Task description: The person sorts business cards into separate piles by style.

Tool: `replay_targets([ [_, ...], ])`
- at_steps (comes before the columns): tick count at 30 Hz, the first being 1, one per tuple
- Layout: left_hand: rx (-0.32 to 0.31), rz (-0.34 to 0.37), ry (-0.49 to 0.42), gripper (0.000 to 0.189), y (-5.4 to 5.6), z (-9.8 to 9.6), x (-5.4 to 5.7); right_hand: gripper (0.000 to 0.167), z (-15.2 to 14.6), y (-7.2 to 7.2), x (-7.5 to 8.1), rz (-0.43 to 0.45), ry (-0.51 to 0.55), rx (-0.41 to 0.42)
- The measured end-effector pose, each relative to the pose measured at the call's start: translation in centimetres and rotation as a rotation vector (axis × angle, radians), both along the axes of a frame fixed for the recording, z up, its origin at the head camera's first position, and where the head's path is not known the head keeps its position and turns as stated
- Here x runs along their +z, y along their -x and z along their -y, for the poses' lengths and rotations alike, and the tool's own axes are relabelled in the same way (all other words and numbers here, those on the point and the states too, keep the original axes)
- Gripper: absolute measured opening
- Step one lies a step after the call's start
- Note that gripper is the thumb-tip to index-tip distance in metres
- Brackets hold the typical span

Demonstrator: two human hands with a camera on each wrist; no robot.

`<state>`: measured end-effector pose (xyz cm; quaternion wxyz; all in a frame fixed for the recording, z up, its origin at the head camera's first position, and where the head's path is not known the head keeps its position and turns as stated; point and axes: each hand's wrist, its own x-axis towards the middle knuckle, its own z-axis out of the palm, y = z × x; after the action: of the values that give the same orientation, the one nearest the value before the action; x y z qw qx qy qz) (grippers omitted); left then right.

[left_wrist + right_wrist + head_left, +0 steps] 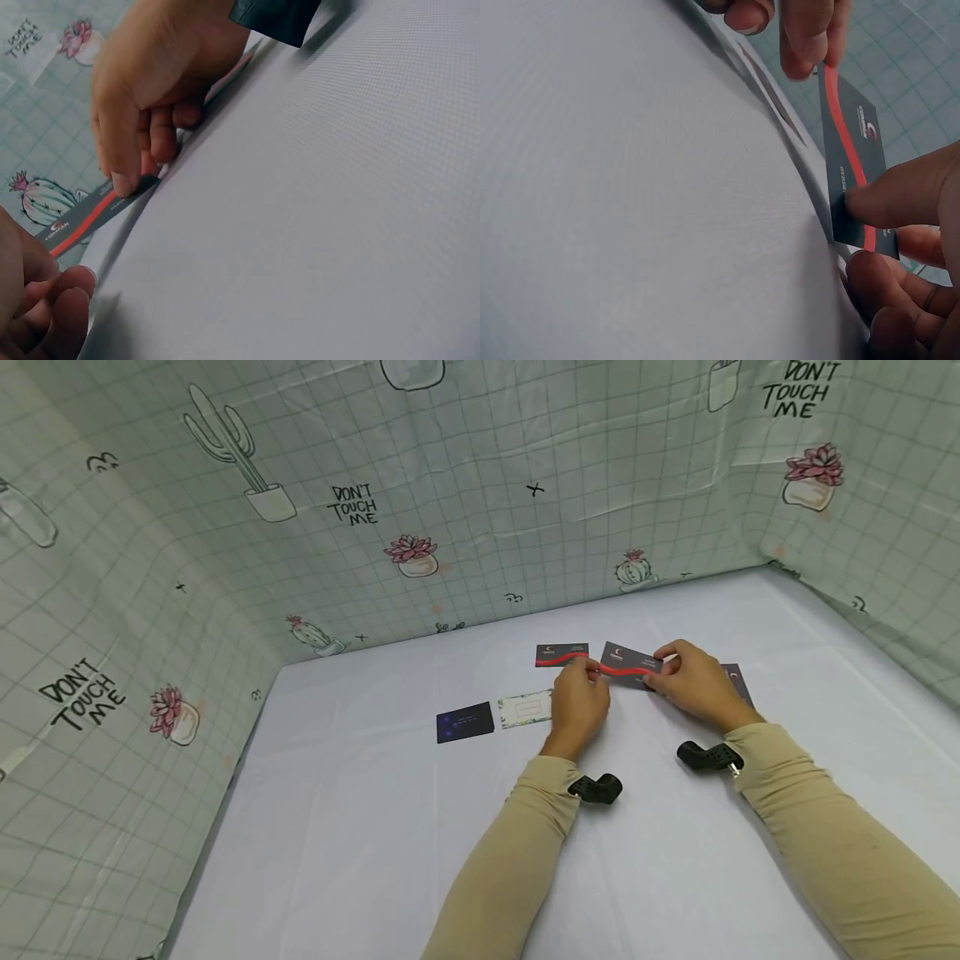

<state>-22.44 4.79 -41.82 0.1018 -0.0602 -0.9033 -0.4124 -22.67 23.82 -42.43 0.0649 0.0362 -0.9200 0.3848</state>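
Reference: clock face centred on the held card in the head view, 12 o'clock toward the far wall.

The dark grey rectangular card with a red wavy band [628,665] is held between both hands, printed face toward the wearer, slightly tilted. Whether its lower edge contacts the white cloth tabletop [337,827] cannot be determined.

Right hand [699,685], between 3 and 4 o'clock: pinches the card's right end, thumb on the printed face, fingers behind. Left hand [581,706], 8 o'clock: thumb and finger pressed together, pinching the lower left corner. Gripping at opposite ends presumably steadies the thin card and leaves most of its print uncovered.

Surrounding items:
- Matching dark grey card with a red band [560,653]: lies flat at 9 o'clock, just beyond the left fingertips; contact with them cannot be confirmed.
- White rectangular card with a leafy printed border [523,709]: between 8 and 9 o'clock, partly covered by the left hand.
- Dark navy rectangular card [465,723]: farther out in that direction, just beside the white one; this spacing probably leaves each face readable.
- Dark rectangular card [738,682]: between 3 and 4 o'clock, partly hidden behind the right hand.
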Motion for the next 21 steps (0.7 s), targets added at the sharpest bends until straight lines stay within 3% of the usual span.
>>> replay_targets([
  [9, 0.006, -0.001, -0.176, 0.013, -0.05, 0.15, 0.04, 0.043, 0.10, -0.02, -0.08, -0.028, 0.068, 0.014],
  [16, -0.024, -0.041, -0.190, 0.028, 0.06, 0.62, 0.17, 0.040, 0.39, -0.16, 0.01, -0.067, 0.127, 0.031],
  [21, -0.037, -0.016, -0.196, 0.032, -0.31, 0.92, 0.25, 0.040, 0.34, -0.29, 0.12, -0.077, 0.200, 0.056],
])
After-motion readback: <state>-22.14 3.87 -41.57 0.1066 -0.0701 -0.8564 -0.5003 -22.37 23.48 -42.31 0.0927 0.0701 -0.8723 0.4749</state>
